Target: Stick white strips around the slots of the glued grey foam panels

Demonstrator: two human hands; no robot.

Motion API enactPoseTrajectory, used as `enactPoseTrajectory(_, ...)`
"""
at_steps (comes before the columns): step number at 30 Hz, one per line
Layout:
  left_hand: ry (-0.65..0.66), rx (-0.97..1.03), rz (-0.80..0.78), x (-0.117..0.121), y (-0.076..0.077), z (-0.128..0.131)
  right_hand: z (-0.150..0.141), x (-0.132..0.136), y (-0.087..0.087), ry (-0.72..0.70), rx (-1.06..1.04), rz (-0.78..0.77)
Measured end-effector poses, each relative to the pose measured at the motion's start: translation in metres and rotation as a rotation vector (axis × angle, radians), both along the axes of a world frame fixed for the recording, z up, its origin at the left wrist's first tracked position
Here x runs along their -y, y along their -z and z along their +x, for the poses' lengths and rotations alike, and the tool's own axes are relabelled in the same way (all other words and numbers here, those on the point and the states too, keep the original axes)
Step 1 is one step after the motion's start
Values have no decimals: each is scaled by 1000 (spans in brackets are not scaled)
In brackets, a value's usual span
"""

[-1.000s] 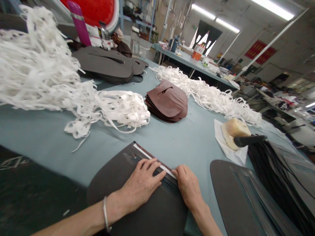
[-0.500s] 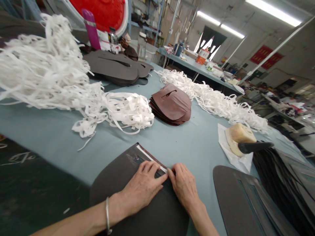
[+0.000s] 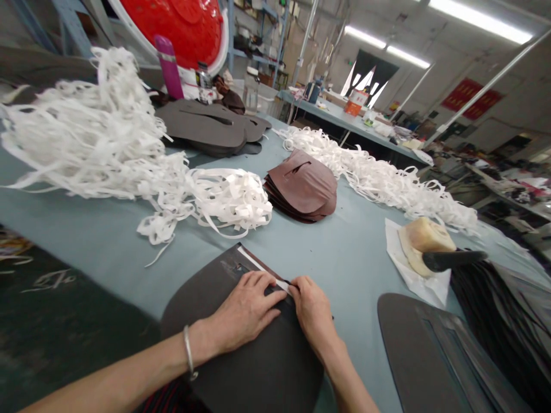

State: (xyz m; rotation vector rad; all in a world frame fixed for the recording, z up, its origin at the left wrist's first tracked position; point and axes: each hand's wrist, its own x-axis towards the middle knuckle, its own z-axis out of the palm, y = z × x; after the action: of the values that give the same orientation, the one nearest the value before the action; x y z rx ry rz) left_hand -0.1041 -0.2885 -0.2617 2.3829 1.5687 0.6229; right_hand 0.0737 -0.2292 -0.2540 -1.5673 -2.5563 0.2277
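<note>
A dark grey leather-like panel (image 3: 258, 367) with rounded sides lies in front of me at the table's near edge. Along its far edge runs a white tape strip (image 3: 252, 259), with a narrow brown margin (image 3: 263, 265) beyond it. My left hand (image 3: 249, 307) rests on the panel, fingers laid over it beside the strip and thumb pointing right. At the right end of that edge, my right hand (image 3: 312, 312) has its thumb and fingers closed on the panel's edge and the strip. Its fingertips partly hide the grip. A small slot shows left of my left fingers.
White tape lies heaped at the left (image 3: 99, 132) and along the far side (image 3: 379, 172). Brown pieces (image 3: 301, 183) are stacked ahead. At the right are a black-handled brush (image 3: 451, 261) by a yellowish block (image 3: 426, 238) on white paper, and more dark panels (image 3: 408, 344).
My right fingers have curled further over the panel's edge, and my right hand has shifted slightly left. My left hand stays on the panel. The whole view has shifted slightly.
</note>
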Motion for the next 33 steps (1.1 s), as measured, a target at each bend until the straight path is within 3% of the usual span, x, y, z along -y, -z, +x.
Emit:
enactPoseTrajectory(5, -15, 19, 6, 1, -2, 0, 59, 8, -10, 76, -181, -271)
enactPoseTrajectory(8, -10, 1, 12, 2, -2, 0, 79, 9, -11, 145, -240, -325)
enactPoseTrajectory(14, 12, -30, 35, 3, -5, 9, 57, 2, -11, 164, -256, -342)
enactPoseTrajectory(19, 122, 3, 32, 2, -7, 29, 37, -2, -11, 190, -194, -288)
enactPoseTrajectory(26, 135, -15, 31, 3, 1, 32, 39, -23, -10, 224, -187, -386)
enactPoseTrajectory(33, 128, 26, 17, 5, -2, 32, 39, -22, -19, 109, -258, -429)
